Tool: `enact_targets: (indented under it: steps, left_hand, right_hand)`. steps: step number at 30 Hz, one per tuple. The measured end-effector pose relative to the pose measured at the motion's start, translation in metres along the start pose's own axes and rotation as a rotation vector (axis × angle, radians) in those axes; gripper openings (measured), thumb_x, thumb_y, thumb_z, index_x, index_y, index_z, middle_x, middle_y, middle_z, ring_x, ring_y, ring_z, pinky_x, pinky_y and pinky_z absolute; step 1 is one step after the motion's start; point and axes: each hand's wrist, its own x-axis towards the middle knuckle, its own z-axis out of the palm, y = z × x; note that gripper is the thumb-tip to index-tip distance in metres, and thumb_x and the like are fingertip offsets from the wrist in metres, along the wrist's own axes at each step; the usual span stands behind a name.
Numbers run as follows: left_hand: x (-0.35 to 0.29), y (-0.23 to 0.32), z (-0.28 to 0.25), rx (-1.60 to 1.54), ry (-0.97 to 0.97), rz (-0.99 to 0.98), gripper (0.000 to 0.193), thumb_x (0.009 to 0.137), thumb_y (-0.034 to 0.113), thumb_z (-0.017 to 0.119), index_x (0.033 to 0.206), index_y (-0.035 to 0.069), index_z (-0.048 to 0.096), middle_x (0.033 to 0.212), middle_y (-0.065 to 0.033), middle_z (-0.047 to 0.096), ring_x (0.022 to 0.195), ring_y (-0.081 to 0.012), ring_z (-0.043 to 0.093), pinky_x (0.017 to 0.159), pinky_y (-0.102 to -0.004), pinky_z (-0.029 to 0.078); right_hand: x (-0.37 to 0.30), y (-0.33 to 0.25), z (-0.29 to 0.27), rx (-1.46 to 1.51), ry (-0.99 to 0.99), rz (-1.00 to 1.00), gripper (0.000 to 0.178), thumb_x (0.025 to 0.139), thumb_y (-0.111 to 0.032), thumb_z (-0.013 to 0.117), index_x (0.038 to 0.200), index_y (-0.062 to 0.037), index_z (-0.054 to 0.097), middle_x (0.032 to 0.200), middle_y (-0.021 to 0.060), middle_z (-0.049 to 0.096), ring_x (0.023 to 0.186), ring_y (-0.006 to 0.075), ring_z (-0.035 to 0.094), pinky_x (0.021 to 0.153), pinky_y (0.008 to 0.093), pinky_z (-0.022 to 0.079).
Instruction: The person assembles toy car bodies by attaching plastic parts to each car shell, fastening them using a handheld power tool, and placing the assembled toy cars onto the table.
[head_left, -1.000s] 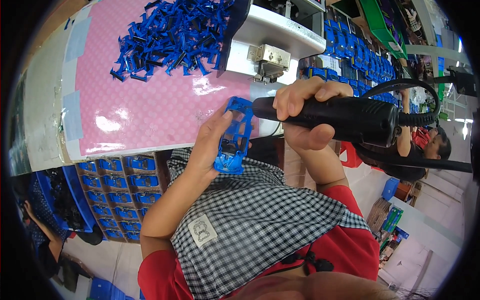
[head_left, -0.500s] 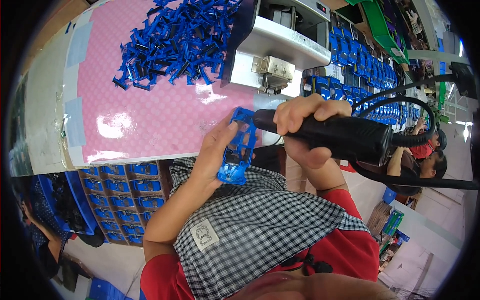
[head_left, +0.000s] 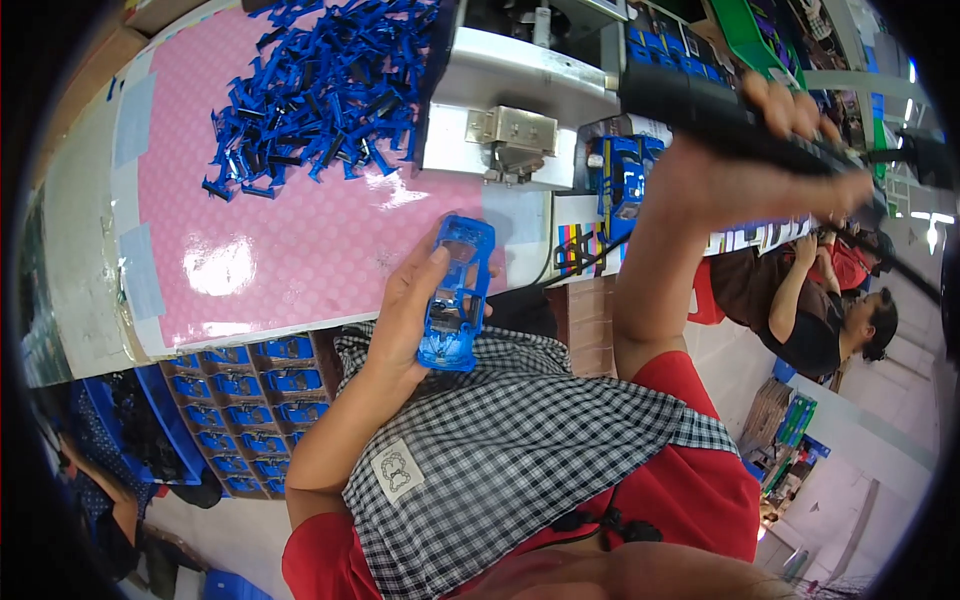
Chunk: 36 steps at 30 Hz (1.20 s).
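My left hand [head_left: 405, 295] is closed around a blue plastic toy car body [head_left: 460, 285], holding it over the near edge of the table. Its hollow inside, with dark parts in it, faces up. My right hand [head_left: 745, 185] is raised at the right, smeared by motion, with fingers wrapped about a black electric screwdriver [head_left: 690, 108]. The tool's nose points left, beside the metal machine [head_left: 520, 80] and well apart from the car body. Many small blue plastic parts [head_left: 320, 95] lie heaped on the pink table mat [head_left: 330, 245].
Rows of blue car bodies sit in a brown divided box [head_left: 250, 410] below the table edge. More blue pieces [head_left: 625, 180] stand right of the machine. A green bin [head_left: 745, 40] is behind them. Other people work at the right and lower left.
My right hand has lifted the screwdriver off the car body and swung it up and to the right. The car body stays in my left hand; the whole view has shifted slightly.
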Motion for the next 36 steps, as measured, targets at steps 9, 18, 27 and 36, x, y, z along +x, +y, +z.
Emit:
enact_targets:
  steps: [9,18,27,36]
  left_hand:
    - [-0.003,-0.004,0.0,0.022,0.038,0.021,0.046,0.095,0.026,0.05,0.134,0.005,0.041,0.114,-0.0086,0.057,0.092,-0.0167,0.062,0.067,-0.0317,0.058]
    - [0.0,-0.004,0.001,0.001,0.013,0.028,0.045,0.095,0.028,0.05,0.133,0.004,0.043,0.115,-0.0088,0.056,0.089,-0.0177,0.063,0.066,-0.032,0.058]
    - [-0.002,-0.005,-0.002,-0.015,0.014,0.039,0.045,0.095,0.028,0.05,0.132,0.005,0.043,0.11,-0.0089,0.057,0.09,-0.017,0.063,0.067,-0.0312,0.057]
    - [-0.006,-0.005,0.0,0.003,0.006,0.078,0.046,0.095,0.029,0.05,0.133,0.004,0.042,0.11,-0.0094,0.057,0.092,-0.0173,0.063,0.068,-0.0316,0.058]
  right_hand:
    - [-0.035,-0.039,0.003,-0.349,-0.419,-0.302,0.052,0.085,-0.066,0.046,0.102,-0.0169,0.051,0.075,0.0031,0.051,0.058,0.0158,0.051,0.057,0.0351,0.048]
    - [-0.051,0.001,0.017,-0.521,-0.509,0.164,0.039,0.09,-0.047,0.053,0.106,-0.0132,0.041,0.072,0.0077,0.051,0.054,0.0173,0.052,0.054,0.0344,0.046]
    - [-0.087,-0.006,0.023,-0.211,-0.39,0.356,0.037,0.081,-0.015,0.07,0.104,-0.0009,0.044,0.075,0.0068,0.056,0.06,0.0114,0.054,0.054,0.0251,0.047]
    - [-0.107,-0.005,0.012,-0.437,-0.478,0.296,0.053,0.08,-0.035,0.073,0.105,-0.0074,0.035,0.073,0.0083,0.051,0.054,0.0143,0.051,0.053,0.0286,0.048]
